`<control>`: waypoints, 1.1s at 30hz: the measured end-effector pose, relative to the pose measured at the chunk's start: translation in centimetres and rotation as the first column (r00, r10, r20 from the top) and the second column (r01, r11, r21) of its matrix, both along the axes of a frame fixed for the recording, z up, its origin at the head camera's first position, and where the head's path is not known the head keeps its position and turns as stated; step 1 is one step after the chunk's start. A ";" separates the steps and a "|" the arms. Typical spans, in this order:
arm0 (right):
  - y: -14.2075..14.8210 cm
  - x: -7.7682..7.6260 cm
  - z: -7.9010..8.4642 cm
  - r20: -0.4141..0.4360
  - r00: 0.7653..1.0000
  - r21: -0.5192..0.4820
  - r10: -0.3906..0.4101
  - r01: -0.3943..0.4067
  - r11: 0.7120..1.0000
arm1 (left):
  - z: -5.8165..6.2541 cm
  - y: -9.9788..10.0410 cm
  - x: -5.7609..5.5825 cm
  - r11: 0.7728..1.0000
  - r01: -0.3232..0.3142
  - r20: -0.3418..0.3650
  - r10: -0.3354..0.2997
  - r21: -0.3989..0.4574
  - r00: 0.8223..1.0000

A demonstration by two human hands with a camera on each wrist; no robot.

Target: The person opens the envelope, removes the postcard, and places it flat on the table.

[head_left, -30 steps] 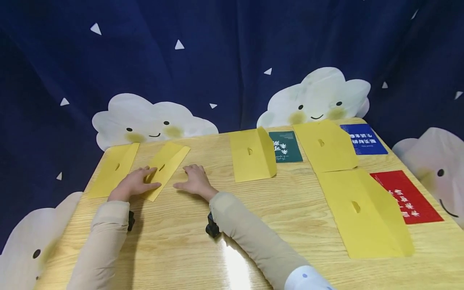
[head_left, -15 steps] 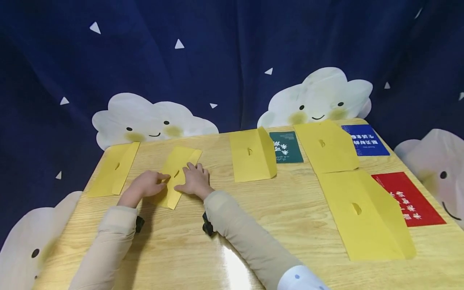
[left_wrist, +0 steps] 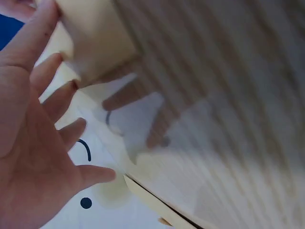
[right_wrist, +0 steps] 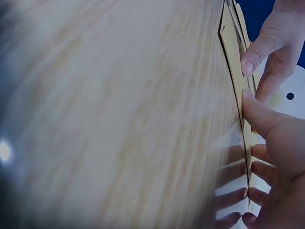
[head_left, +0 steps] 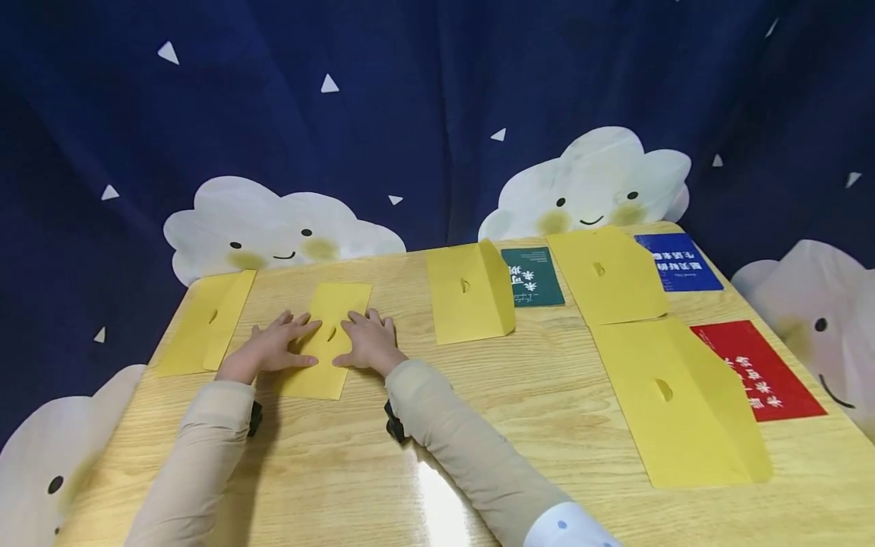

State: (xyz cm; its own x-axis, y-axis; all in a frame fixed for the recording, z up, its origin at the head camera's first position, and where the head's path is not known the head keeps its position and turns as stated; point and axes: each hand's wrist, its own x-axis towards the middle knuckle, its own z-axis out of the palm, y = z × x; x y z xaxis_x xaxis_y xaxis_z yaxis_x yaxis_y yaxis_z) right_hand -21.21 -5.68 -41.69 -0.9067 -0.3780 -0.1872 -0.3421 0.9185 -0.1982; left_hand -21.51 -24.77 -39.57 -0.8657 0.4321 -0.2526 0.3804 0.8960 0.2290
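Envelope A (head_left: 342, 300) (env. A), yellow w/ small half-moon slot, lies on wood-grain table (head_left: 369, 486), btwn the two hands.

L hand (head_left: 276, 347) at L side of env. A: fingers spread, fairly straight; thumb touches env. A. Contact of its other fingers: can't tell for all. R hand (head_left: 367, 342) at R side of env. A: fingers spread, thumb on env. face near slot; fingertips reach down beyond its edge. R wrist view: both thumbs near each other along env. A.

Surroundings, pos. rel. to env. A:
- L, near: 2nd yellow env. (head_left: 201, 327), flat, slot showing.
- R, apart: 3rd yellow env. (head_left: 461, 304), flap unfolded; green card (head_left: 540, 277) just beyond flap, white characters.
- Further R: 4th yellow env. (head_left: 604, 289), blue card (head_left: 673, 262) beside it.
- R & nearer person: 5th yellow env. (head_left: 673, 410), touching 4th; red card (head_left: 769, 372) partly covered by flap.
- Behind: dk blue curtain (head_left: 383, 45) w/ white triangles, smiling clouds (head_left: 273, 228).

Beige sleeves (head_left: 205, 456) on both arms, in front of env. A.
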 end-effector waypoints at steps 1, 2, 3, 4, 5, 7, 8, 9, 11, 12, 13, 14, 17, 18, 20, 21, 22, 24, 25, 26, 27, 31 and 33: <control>0.0 0.0 0.0 -0.003 1.000 0.000 0.006 -0.006 1.000 | 0.0 0.0 0.1 1.000 0.001 0.000 -0.001 -0.005 1.000; 0.1 0.0 0.0 -0.004 1.000 -0.001 0.010 -0.010 1.000 | 0.0 0.0 0.2 1.000 0.005 -0.005 -0.005 -0.013 1.000; 0.1 0.0 0.1 -0.005 1.000 -0.005 0.015 -0.015 1.000 | 0.0 0.0 0.3 1.000 0.008 -0.014 -0.008 -0.018 1.000; 0.3 0.1 0.1 -0.005 1.000 -0.005 0.019 -0.019 1.000 | 0.0 0.2 0.4 1.000 0.014 -0.023 -0.015 -0.024 1.000; 0.4 0.2 0.0 -0.003 1.000 -0.007 0.024 -0.024 1.000 | 0.1 0.3 0.5 0.999 0.019 -0.030 -0.020 -0.031 0.999; 0.7 0.3 0.0 -0.005 0.999 -0.009 0.036 -0.036 0.999 | 0.1 0.6 0.9 0.999 0.024 -0.045 -0.026 -0.042 0.999; 0.8 0.3 -0.1 -0.007 0.999 -0.008 0.042 -0.042 0.999 | 0.1 0.7 1.0 0.999 0.024 -0.049 -0.026 -0.047 0.998; 0.9 0.4 -0.1 -0.007 0.999 -0.007 0.047 -0.047 0.999 | 0.1 0.8 1.1 0.998 0.023 -0.052 -0.026 -0.052 0.998; 1.1 0.5 -0.1 -0.001 0.999 -0.002 0.054 -0.054 0.999 | 0.1 1.0 1.4 0.998 0.017 -0.055 -0.021 -0.056 0.998; 1.2 0.6 0.0 0.002 0.998 -0.002 0.058 -0.058 0.998 | 0.1 1.1 1.5 0.998 0.017 -0.058 -0.021 -0.059 0.998; 1.4 0.7 0.0 0.004 0.998 -0.001 0.061 -0.061 0.998 | 0.1 1.2 1.7 0.998 0.017 -0.063 -0.020 -0.058 0.998; 1.5 0.8 0.0 0.007 0.998 0.002 0.065 -0.065 0.998 | 0.1 1.4 1.9 0.998 0.016 -0.067 -0.019 -0.058 0.998; 1.8 1.2 0.1 0.011 0.997 0.022 0.083 -0.083 0.996 | 0.0 1.8 2.5 0.998 0.016 -0.085 -0.021 -0.056 0.996; 2.0 1.3 0.1 0.010 0.996 0.029 0.090 -0.091 0.995 | -0.1 1.9 2.7 0.998 0.015 -0.085 -0.019 -0.053 0.996; 2.2 1.5 0.1 0.002 0.994 0.047 0.107 -0.107 0.993 | -0.1 2.2 3.2 0.999 0.009 -0.091 -0.014 -0.049 0.996; 2.3 1.6 0.1 0.001 0.993 0.054 0.114 -0.114 0.992 | -0.2 2.3 3.5 0.999 0.009 -0.096 -0.014 -0.050 0.995; 2.4 1.7 0.1 0.003 0.993 0.057 0.121 -0.121 0.991 | -0.2 2.4 3.7 0.999 0.007 -0.097 -0.012 -0.053 0.995; 2.7 1.9 0.1 0.005 0.991 0.061 0.135 -0.135 0.989 | -0.2 2.7 4.2 0.998 0.009 -0.103 -0.015 -0.063 0.995; 2.8 2.1 0.1 0.005 0.990 0.062 0.142 -0.142 0.988 | -0.2 2.9 4.4 0.997 0.010 -0.109 -0.017 -0.071 0.994; 3.0 2.2 0.2 0.006 0.989 0.063 0.149 -0.149 0.987 | -0.2 3.1 4.6 0.997 0.007 -0.113 -0.016 -0.077 0.993; 3.2 2.4 0.2 0.007 0.988 0.063 0.157 -0.157 0.986 | -0.2 3.3 4.8 0.996 0.006 -0.118 -0.016 -0.087 0.993; 3.9 3.0 0.5 -0.002 0.984 0.069 0.176 -0.176 0.982 | -0.1 4.1 5.5 0.994 -0.005 -0.124 -0.008 -0.105 0.992; 4.3 3.3 0.6 -0.006 0.982 0.078 0.187 -0.186 0.980 | -0.1 4.5 5.9 0.995 -0.005 -0.126 -0.008 -0.104 0.992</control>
